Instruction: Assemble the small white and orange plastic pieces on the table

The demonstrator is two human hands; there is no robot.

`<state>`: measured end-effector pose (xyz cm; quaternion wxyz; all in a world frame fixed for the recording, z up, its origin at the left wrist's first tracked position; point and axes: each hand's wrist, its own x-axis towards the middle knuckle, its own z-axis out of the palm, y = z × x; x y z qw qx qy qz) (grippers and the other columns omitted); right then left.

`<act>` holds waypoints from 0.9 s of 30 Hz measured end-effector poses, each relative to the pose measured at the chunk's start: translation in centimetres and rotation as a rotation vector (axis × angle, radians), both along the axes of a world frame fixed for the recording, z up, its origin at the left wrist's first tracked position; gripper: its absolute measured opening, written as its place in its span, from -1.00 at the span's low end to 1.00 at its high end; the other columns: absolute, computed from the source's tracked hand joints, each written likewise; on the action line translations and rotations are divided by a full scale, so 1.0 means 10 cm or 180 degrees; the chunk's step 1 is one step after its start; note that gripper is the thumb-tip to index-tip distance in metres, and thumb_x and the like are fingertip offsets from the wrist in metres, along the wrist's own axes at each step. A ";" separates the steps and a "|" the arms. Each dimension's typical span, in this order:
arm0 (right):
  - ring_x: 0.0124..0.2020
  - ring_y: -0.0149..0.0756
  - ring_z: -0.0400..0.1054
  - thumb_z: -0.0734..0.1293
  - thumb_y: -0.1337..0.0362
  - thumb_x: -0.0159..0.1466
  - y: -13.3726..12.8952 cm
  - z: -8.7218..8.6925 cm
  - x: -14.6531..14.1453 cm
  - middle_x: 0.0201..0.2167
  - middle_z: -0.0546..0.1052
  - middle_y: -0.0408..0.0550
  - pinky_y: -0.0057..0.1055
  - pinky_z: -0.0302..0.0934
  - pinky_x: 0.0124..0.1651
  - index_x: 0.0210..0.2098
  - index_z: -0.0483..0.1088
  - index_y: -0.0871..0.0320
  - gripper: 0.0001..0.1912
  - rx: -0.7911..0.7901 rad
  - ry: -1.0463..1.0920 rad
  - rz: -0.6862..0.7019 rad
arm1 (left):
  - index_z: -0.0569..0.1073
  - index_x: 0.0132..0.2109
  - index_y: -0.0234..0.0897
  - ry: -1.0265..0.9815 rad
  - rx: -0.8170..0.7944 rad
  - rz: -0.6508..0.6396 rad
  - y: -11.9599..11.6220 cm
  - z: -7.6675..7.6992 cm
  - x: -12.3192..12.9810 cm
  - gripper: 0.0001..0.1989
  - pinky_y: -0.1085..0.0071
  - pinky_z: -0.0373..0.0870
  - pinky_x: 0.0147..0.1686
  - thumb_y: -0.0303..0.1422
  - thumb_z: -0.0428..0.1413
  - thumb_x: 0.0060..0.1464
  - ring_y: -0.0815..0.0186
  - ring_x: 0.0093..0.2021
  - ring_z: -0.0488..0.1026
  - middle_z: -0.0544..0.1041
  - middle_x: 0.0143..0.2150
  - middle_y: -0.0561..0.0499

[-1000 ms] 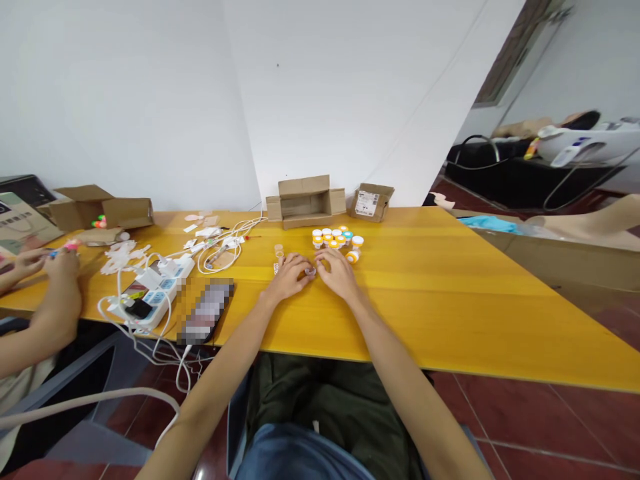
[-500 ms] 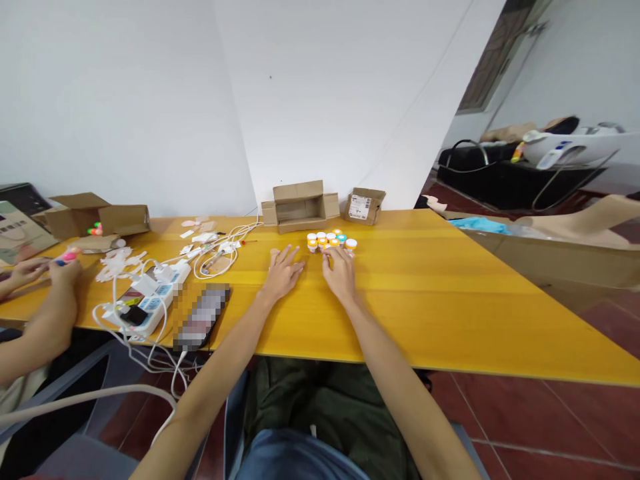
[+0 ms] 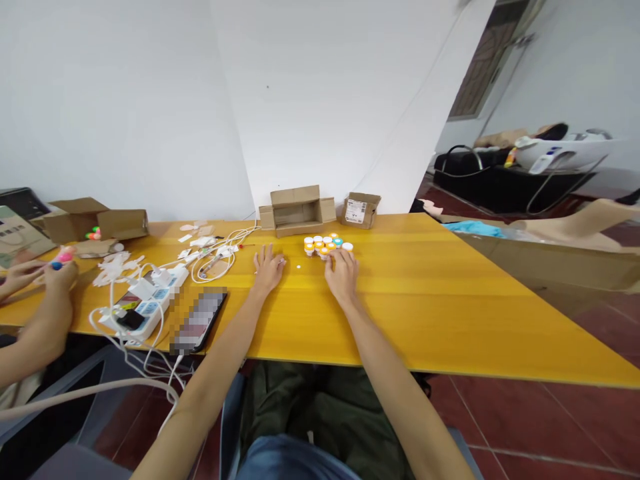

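Observation:
Several small bottles (image 3: 319, 246) with white, orange and teal caps stand grouped on the yellow table (image 3: 450, 293). My right hand (image 3: 343, 275) is at the front right edge of the group, its fingertips by the nearest bottles; its fingers are bent and partly hide them. To the left of the bottles, my left hand (image 3: 269, 270) rests low over the table with its fingers spread. A tiny white piece (image 3: 299, 267) lies on the wood between my hands, and small white bits show at the left fingertips.
An open cardboard box (image 3: 299, 217) and a smaller box (image 3: 361, 210) stand by the wall. Cables, a power strip (image 3: 160, 300) and a phone (image 3: 200, 320) lie left. At far left a person's hands (image 3: 60, 275) hold a small colourful object.
My left hand has moved left, away from the bottles, and the tiny white piece now shows on the table. My right hand stays by the bottles. The view has shifted slightly.

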<state>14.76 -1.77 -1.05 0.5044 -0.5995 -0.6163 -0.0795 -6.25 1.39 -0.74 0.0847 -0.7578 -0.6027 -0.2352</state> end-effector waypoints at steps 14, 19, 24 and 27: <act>-0.09 -0.06 0.27 0.17 0.35 0.31 0.02 -0.04 0.01 -0.15 0.52 0.09 -0.20 0.09 -0.08 -0.29 0.47 0.10 -0.77 -0.0090 0.0090 -0.0077 | 0.59 0.04 0.09 0.0455 0.0088 -0.0702 -0.10 0.09 0.13 -0.65 -0.22 0.01 0.38 -0.28 -0.06 0.31 0.04 0.46 0.09 0.37 0.36 0.06; -0.05 -0.01 0.26 0.16 0.33 0.31 0.02 -0.05 0.04 -0.09 0.51 0.13 -0.14 0.11 -0.03 -0.25 0.49 0.10 -0.75 -0.0265 0.0206 -0.0059 | 0.62 -0.02 0.07 0.0197 0.0012 -0.0205 -0.05 0.08 0.10 -0.65 -0.22 -0.04 0.39 -0.31 -0.03 0.27 0.00 0.47 0.05 0.32 0.40 0.06; -0.03 0.02 0.24 0.16 0.32 0.30 0.01 -0.05 0.06 -0.06 0.47 0.16 -0.08 0.11 0.00 -0.22 0.50 0.10 -0.73 -0.0353 0.0255 -0.0122 | 0.64 -0.05 0.02 0.0106 -0.0109 0.0091 0.07 0.10 0.03 -0.66 -0.22 -0.07 0.40 -0.29 -0.03 0.25 -0.02 0.48 0.03 0.30 0.41 0.04; -0.01 0.03 0.23 0.17 0.31 0.30 0.00 -0.04 0.08 -0.04 0.46 0.17 -0.07 0.11 0.01 -0.19 0.49 0.10 -0.74 -0.0446 0.0196 -0.0215 | 0.64 -0.04 0.00 0.0061 -0.0188 0.0167 0.15 0.13 -0.02 -0.65 -0.25 -0.05 0.38 -0.29 -0.04 0.25 -0.05 0.46 0.07 0.33 0.39 0.00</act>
